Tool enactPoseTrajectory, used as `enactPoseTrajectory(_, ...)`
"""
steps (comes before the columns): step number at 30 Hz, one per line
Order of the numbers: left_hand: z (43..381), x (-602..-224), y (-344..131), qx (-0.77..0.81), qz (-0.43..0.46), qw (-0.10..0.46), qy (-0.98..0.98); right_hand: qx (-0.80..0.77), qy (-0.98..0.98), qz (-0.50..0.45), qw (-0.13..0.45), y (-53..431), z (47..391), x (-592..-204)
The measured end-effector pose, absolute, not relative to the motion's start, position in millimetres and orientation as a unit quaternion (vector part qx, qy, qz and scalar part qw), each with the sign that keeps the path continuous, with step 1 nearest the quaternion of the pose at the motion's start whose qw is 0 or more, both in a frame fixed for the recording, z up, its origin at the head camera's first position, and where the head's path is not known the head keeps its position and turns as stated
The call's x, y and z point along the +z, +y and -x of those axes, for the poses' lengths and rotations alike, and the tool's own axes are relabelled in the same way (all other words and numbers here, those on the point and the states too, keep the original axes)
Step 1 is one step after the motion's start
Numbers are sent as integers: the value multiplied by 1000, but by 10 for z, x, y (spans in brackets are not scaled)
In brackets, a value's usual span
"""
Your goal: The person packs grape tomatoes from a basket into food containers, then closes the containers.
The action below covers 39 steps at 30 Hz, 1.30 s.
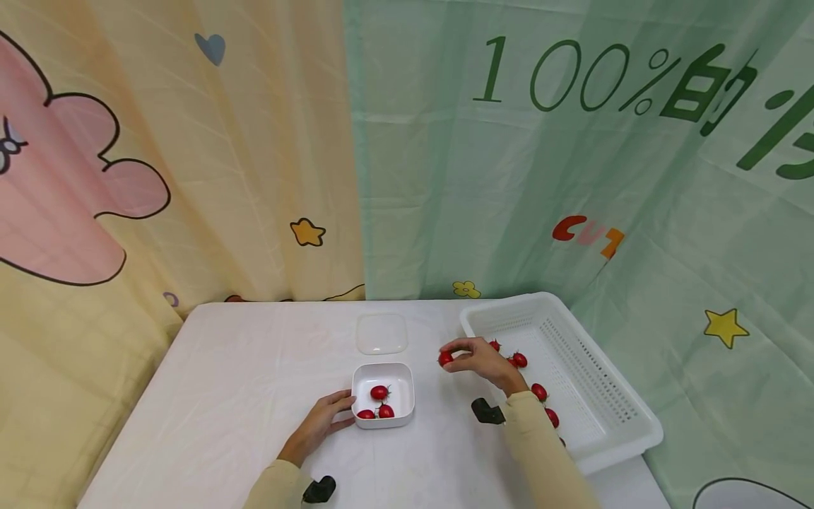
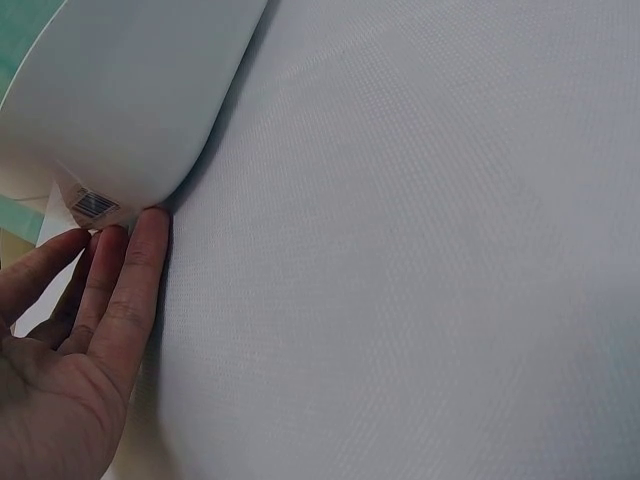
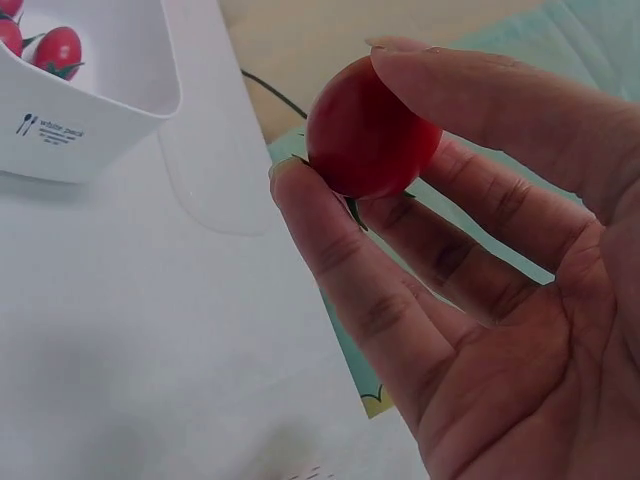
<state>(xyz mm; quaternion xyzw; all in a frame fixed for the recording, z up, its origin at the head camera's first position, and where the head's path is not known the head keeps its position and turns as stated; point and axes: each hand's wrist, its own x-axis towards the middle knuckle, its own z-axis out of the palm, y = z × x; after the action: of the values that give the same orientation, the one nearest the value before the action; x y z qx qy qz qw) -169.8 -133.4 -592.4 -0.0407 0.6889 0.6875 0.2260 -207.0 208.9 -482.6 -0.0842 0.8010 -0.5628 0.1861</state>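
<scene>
- My right hand (image 1: pixel 481 362) pinches a cherry tomato (image 1: pixel 446 358) above the table (image 1: pixel 242 382), between white bowl (image 1: pixel 383 395) and basket (image 1: pixel 610 396).
- My left hand (image 1: pixel 321 420), fingers relaxed, touches the bowl's left side near the table's front edge.

Bright, even light; soft shadows; wide-angle bending at edges; wrist close-ups slightly soft.

Left hand (image 1: pixel 321 423): laid low near the body, palm down, fingers (image 2: pixel 140 270) straight and held together, tips pressed forward; nothing is gripped.
Left sleeve (image 1: pixel 273 488): forearm angled up and right from the lower edge.
Right hand (image 1: pixel 480 362): raised, reached leftward, wrist bent; thumb and fingertips (image 3: pixel 330 215) pinched together.
Right sleeve (image 1: pixel 540 452): forearm run diagonally up and left.
</scene>
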Motion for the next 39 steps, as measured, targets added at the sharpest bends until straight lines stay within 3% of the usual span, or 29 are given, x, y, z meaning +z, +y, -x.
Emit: enactPoseTrajectory(39, 1705, -5929, -1331, 690, 40, 225, 687, -564, 786, 85, 238, 1366, 2173, -5240)
